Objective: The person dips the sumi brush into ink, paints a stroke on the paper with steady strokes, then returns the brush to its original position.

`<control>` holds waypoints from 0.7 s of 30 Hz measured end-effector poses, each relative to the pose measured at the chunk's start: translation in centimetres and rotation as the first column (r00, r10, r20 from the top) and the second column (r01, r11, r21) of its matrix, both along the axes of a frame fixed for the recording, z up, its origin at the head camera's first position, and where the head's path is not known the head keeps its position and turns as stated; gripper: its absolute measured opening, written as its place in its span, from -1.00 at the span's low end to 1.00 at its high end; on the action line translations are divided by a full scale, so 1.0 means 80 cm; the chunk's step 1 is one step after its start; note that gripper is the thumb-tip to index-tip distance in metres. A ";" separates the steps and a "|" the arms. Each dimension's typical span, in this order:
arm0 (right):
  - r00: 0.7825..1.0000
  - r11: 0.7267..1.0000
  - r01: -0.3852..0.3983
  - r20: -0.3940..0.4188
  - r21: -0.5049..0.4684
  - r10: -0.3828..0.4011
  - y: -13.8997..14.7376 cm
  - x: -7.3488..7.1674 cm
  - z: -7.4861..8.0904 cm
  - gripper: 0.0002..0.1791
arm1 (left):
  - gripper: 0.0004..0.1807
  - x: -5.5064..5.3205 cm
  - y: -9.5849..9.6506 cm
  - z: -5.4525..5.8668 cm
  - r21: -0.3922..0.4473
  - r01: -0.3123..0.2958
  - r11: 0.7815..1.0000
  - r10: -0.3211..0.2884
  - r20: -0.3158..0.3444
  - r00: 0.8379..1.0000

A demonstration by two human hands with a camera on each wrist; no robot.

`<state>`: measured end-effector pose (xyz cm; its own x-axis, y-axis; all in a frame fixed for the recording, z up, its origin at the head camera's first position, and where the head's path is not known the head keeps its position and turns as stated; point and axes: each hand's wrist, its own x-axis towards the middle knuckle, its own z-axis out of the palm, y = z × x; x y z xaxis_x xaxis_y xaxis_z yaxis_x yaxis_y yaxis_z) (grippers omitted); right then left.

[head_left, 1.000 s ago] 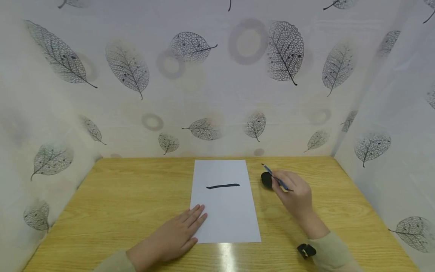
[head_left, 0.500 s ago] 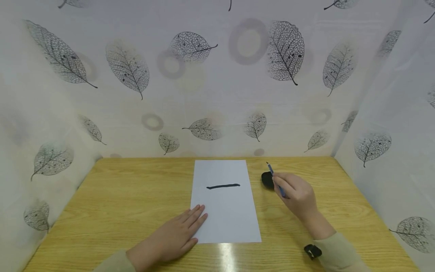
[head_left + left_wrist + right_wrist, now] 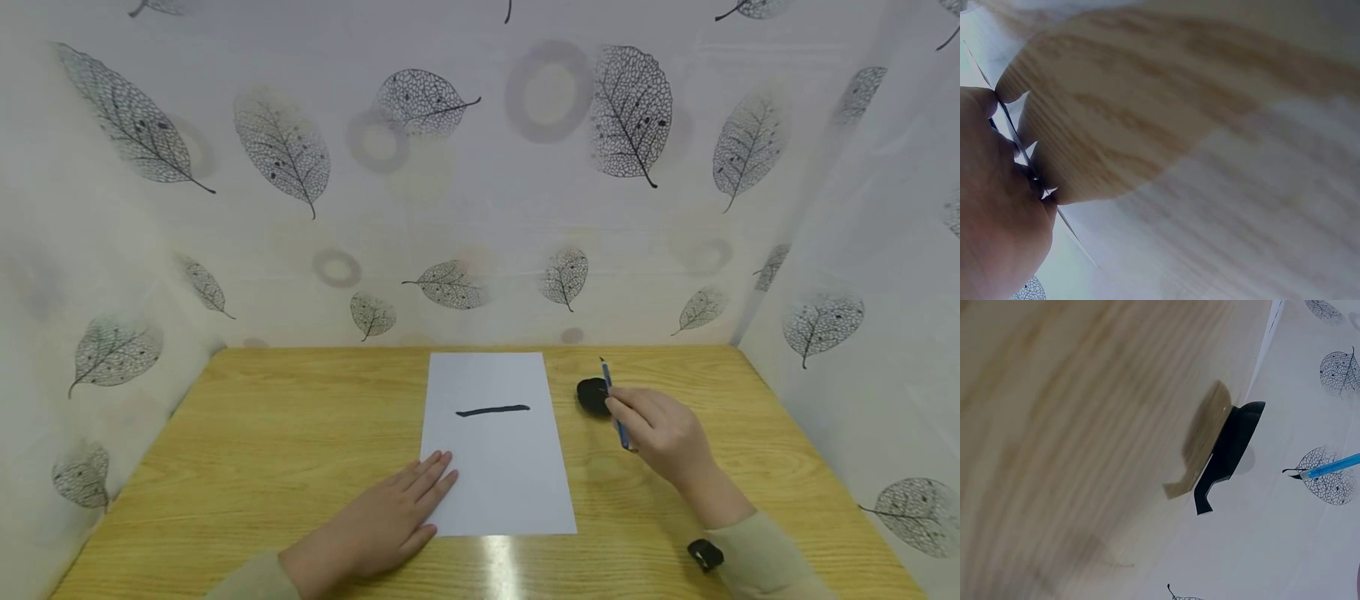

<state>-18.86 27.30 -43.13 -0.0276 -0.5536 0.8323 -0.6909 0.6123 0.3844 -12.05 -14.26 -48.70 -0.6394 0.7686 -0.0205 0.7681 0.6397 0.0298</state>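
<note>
My right hand pinches a slim blue writing brush, raised steeply beside a black dish. Seen from the right wrist, the brush shows a dark pointed tip, apart from the dish, which has a narrow bent end. A white sheet of paper lies upright in the middle of the table, bearing one thick black horizontal stroke. Flat on its lower left edge rests my left hand, fingers straight. In the left wrist view, that hand is at the paper's edge.
The wooden table is enclosed by pale curtains printed with leaf skeletons. A small black clip-like piece sits at the right sleeve. Light glares off the table below the paper.
My right hand has drifted slightly right and down, and the brush has swung from slanting left to nearly upright, uncovering more of the dish. The left hand and paper stay put.
</note>
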 end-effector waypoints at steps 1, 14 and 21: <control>1.000 1.000 -0.003 0.002 0.010 0.003 0.002 0.000 0.000 -0.63 | -0.29 0.000 0.000 0.001 0.002 -0.004 1.000 0.004 0.010 1.000; 0.999 0.993 -0.022 -0.042 0.113 0.027 0.011 0.000 0.005 -0.65 | -0.30 0.001 0.005 0.019 -0.027 -0.025 0.999 0.026 0.065 0.998; 1.000 0.983 -0.006 -0.023 0.181 0.011 0.021 0.001 0.003 -0.63 | -0.30 0.001 0.005 0.018 -0.026 -0.025 0.999 0.027 0.073 0.997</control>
